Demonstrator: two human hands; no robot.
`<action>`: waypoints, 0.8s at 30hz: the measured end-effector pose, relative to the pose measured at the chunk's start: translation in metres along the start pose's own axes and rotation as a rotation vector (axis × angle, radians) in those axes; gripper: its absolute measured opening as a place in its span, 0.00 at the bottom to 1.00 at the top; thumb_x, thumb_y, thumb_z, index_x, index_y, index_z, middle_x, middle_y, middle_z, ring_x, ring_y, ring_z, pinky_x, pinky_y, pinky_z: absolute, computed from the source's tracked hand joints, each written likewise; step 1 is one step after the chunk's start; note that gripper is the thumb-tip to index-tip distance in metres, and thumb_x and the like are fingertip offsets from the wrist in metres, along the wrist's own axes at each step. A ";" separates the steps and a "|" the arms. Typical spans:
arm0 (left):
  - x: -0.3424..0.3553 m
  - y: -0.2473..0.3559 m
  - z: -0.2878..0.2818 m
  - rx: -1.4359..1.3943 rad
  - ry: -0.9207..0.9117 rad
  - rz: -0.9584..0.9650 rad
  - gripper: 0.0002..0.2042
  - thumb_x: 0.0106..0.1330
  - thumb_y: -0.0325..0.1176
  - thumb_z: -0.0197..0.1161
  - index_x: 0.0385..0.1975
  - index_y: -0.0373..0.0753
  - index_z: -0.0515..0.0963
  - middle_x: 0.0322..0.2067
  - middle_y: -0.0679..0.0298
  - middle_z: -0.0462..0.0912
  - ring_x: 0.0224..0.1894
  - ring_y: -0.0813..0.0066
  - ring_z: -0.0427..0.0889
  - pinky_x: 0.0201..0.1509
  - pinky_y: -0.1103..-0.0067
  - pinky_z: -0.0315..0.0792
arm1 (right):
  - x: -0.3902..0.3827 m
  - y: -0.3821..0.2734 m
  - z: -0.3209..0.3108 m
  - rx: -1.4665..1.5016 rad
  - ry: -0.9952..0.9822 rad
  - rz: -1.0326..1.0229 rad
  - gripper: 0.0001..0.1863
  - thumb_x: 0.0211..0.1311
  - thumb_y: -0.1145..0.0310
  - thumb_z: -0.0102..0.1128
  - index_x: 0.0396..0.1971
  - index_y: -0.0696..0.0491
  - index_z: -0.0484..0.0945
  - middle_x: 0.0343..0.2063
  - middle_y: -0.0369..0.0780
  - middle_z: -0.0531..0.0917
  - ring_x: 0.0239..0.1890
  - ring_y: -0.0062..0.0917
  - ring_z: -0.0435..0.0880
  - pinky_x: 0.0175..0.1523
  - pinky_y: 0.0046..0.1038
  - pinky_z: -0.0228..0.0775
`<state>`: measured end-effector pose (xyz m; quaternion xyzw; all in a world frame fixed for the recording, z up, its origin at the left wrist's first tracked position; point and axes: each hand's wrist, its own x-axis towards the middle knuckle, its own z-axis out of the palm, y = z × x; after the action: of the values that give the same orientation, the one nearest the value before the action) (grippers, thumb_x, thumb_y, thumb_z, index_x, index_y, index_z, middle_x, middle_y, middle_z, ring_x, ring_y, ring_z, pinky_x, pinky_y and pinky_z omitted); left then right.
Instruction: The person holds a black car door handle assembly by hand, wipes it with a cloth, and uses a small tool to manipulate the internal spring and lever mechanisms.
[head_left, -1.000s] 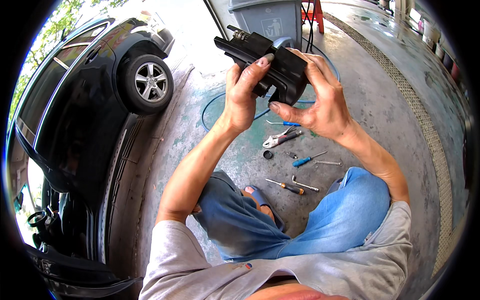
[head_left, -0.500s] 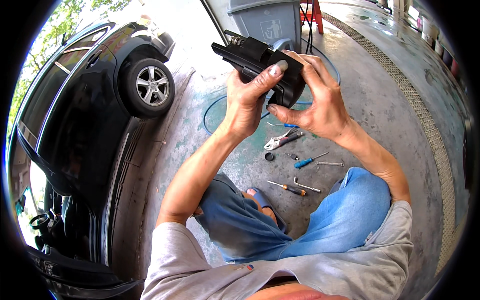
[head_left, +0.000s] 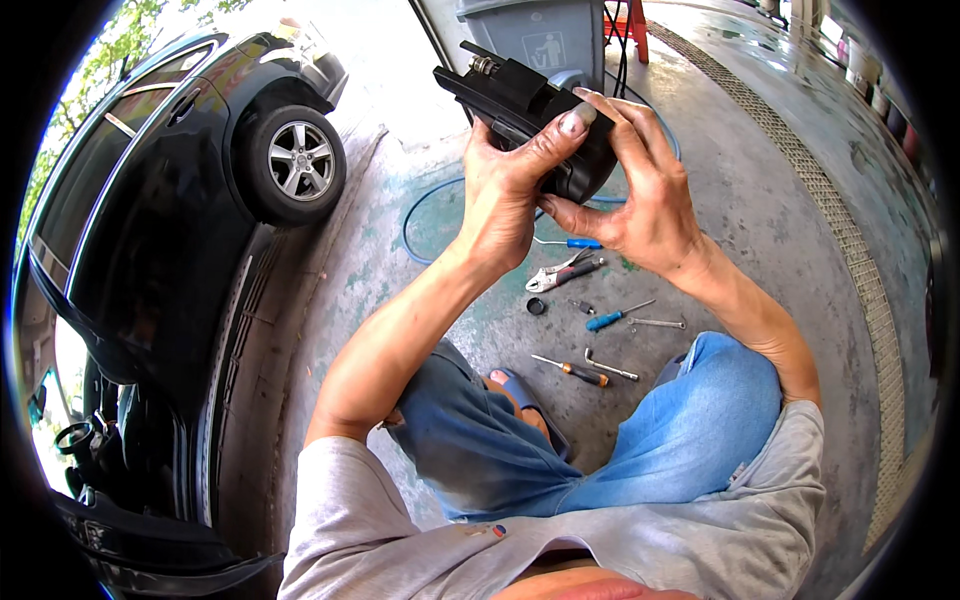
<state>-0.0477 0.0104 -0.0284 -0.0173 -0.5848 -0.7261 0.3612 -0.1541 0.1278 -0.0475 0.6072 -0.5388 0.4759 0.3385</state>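
A black plastic housing (head_left: 505,110), tilted, with a metal fitting at its upper left end, is held up in both hands. My left hand (head_left: 510,185) grips it from the lower left, thumb lying across its near face. My right hand (head_left: 645,205) holds its right end, fingers over the top and thumb at the lower edge. Below on the floor lie locking pliers (head_left: 560,275), a blue-handled pick (head_left: 580,243), a blue screwdriver (head_left: 605,320), an orange-and-black screwdriver (head_left: 580,372), a combination wrench (head_left: 655,323), an L-shaped socket wrench (head_left: 610,370) and a black ring (head_left: 535,305).
A dark car (head_left: 130,240) with an open door fills the left side. A grey bin (head_left: 525,30) stands ahead beside a red stand (head_left: 630,30). A blue hose (head_left: 415,220) loops over the concrete floor (head_left: 760,240). A drain grate (head_left: 800,150) curves along the right.
My left thumb has moved up and to the right across the housing. My left wrist has shifted slightly right, and the housing has moved slightly, still held in both hands.
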 end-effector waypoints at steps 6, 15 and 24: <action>0.002 0.000 -0.002 -0.064 -0.004 0.007 0.27 0.55 0.37 0.77 0.49 0.33 0.72 0.41 0.59 0.81 0.41 0.72 0.83 0.49 0.74 0.80 | 0.001 0.002 0.004 -0.029 0.006 -0.031 0.47 0.40 0.58 0.82 0.61 0.60 0.69 0.49 0.50 0.74 0.51 0.44 0.78 0.54 0.37 0.76; 0.003 0.004 -0.001 -0.071 0.007 0.036 0.22 0.54 0.35 0.76 0.43 0.34 0.74 0.37 0.61 0.82 0.36 0.74 0.83 0.44 0.76 0.81 | 0.003 0.001 0.009 -0.030 0.041 -0.084 0.47 0.39 0.60 0.82 0.61 0.60 0.70 0.49 0.49 0.75 0.50 0.43 0.79 0.54 0.37 0.76; 0.003 0.001 0.000 -0.032 -0.006 0.070 0.21 0.53 0.31 0.76 0.42 0.33 0.73 0.35 0.60 0.83 0.35 0.73 0.84 0.43 0.76 0.81 | -0.003 0.005 0.008 -0.064 0.036 -0.093 0.48 0.39 0.59 0.82 0.62 0.60 0.69 0.49 0.49 0.74 0.50 0.43 0.78 0.54 0.37 0.76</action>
<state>-0.0497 0.0090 -0.0263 -0.0459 -0.5733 -0.7222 0.3843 -0.1566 0.1202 -0.0537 0.6120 -0.5187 0.4530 0.3890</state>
